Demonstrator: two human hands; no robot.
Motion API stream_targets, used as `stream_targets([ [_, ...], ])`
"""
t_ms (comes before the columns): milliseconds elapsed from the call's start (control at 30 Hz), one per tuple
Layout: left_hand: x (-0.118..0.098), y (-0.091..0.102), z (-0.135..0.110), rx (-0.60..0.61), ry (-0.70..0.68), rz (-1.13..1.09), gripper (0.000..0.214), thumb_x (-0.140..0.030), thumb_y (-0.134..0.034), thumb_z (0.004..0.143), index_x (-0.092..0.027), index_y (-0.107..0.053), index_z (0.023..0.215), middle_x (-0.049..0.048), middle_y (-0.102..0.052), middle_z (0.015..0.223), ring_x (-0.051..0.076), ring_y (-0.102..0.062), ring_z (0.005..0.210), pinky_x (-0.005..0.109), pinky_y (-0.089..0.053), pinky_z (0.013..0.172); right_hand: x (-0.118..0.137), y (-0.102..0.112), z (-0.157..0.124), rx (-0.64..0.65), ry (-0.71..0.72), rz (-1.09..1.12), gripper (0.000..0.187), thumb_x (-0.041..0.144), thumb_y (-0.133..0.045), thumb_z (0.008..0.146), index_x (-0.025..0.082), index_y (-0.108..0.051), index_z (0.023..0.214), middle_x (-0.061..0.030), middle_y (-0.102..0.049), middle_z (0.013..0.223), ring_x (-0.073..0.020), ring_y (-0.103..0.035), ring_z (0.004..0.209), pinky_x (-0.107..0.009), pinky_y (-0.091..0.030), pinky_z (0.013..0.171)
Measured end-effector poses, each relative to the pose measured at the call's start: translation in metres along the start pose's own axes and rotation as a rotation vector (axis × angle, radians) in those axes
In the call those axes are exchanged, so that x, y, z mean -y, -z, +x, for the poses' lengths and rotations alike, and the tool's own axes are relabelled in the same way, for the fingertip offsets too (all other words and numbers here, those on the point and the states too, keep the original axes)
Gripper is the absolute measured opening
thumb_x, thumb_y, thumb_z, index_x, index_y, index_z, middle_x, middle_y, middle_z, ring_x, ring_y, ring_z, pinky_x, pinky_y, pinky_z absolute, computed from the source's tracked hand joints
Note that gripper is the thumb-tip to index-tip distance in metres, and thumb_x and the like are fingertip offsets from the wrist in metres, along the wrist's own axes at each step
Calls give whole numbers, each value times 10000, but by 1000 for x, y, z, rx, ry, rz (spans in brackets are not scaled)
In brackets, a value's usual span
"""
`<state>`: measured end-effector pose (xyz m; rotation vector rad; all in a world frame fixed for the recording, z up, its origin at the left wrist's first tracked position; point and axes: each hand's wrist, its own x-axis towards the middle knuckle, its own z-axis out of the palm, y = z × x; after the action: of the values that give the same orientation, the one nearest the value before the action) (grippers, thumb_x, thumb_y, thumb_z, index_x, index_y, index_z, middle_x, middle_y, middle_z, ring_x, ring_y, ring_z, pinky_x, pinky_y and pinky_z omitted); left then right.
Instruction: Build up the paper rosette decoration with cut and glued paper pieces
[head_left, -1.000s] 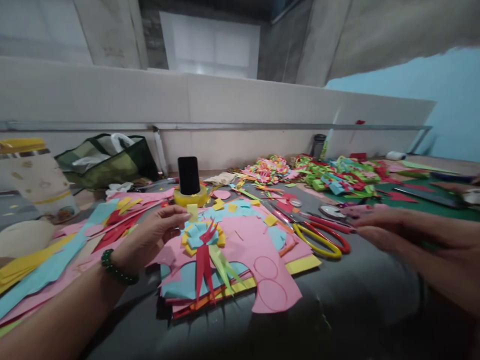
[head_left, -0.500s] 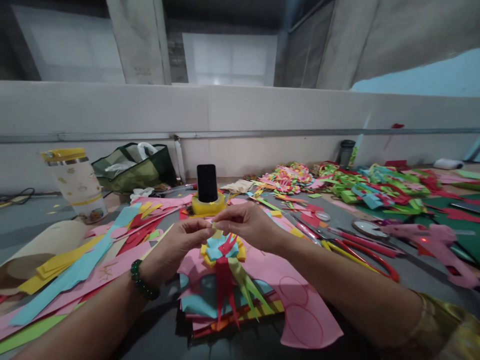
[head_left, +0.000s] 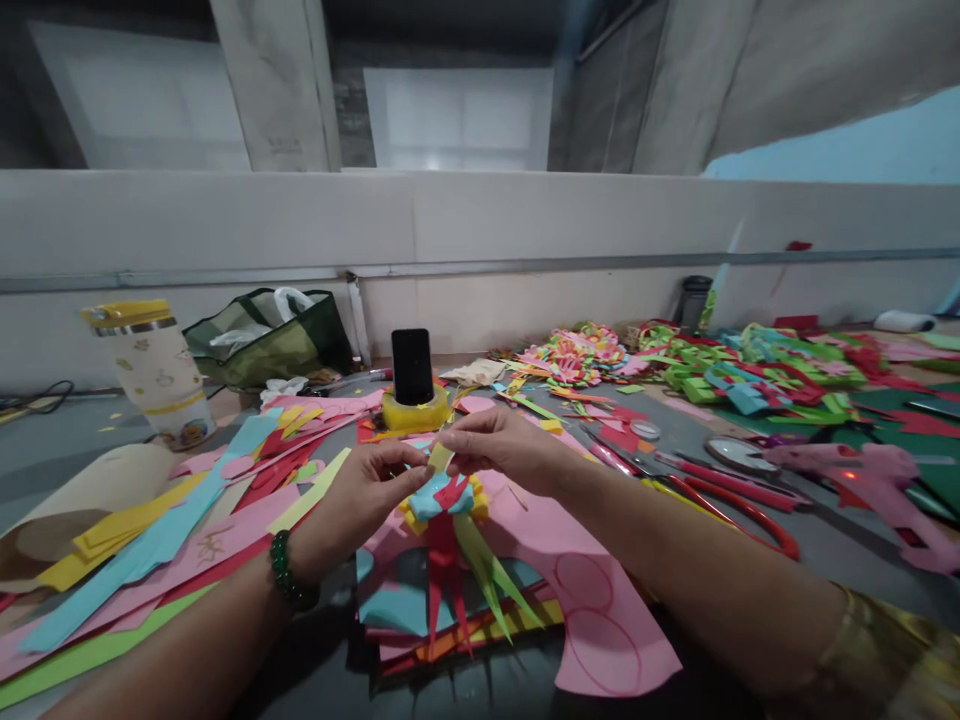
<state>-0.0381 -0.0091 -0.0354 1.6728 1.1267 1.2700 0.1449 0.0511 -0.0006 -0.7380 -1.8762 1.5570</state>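
Head view: right hand has been brought to left hand.
Strip: pinched by both hands' fingertips, above rosette's far side.
Glue gun: left ungripped at right; two-handed work is allowed.

No lettering, label, brand or number can be read. At the left of the desk, a pink strip bears a brownish scrawl whose strokes cannot be made out as letters or characters. The white tumbler carries small printed pictures, too small to tell whether words go with them. Faint marks on the concrete pillar behind are likewise illegible.
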Motion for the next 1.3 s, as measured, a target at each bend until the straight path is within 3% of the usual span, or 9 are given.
stream_targets([
  [200,2,0,-2,22,-83,124,223,-393,-658,770,-176,-709,777,60,-701,787,194,-612,748,273,-451,657,2,5,0,112,-114,160,331,392,-825,596,118,-731,756,-9,-659,644,-67,-595,587,-192,-479,608],
  [333,-2,0,-2,27,-171,207,181,-351,-636,800,-197,-727,777,46,-703,791,177,-611,746,255,-443,653,0,5,0,128,-119,163,363,404,-835,571,106,-729,749,4,-638,623,-55,-569,568,-182,-462,589],
  [500,0,-1,-2,9,-171,205,181,-352,-644,787,-199,-734,752,43,-699,752,175,-607,714,258,-449,651,-6,2,3,67,-106,113,360,410,-832,574,115,-711,740,12,-620,620,-60,-556,563,-191,-445,574],
  [733,-2,0,0,-35,-28,38,204,-384,-711,694,-182,-723,717,31,-702,717,173,-591,680,271,-452,645,2,1,1,-72,41,-23,330,435,-754,684,155,-672,836,13,-621,702,-72,-557,610,-198,-410,566],
  [900,-6,-1,0,-9,46,-17,204,-372,-711,690,-170,-725,717,27,-694,716,163,-571,694,258,-439,655,2,0,0,-12,192,-80,260,276,-780,645,147,-634,817,16,-629,755,-89,-566,686,-238,-444,669],
  [1033,-2,-1,0,-13,22,28,204,-361,-705,697,-158,-715,688,8,-648,642,134,-524,628,238,-399,601,-4,-2,2,22,260,-165,250,257,-747,668,142,-606,840,21,-602,737,-88,-546,660,-234,-434,628],
  [1300,2,0,2,34,30,129,258,-383,-649,737,-141,-726,780,54,-711,771,181,-600,725,270,-447,670,-2,-3,0,-13,362,-407,162,262,-658,742,142,-605,836,16,-568,701,-95,-508,630,-232,-410,579],
])
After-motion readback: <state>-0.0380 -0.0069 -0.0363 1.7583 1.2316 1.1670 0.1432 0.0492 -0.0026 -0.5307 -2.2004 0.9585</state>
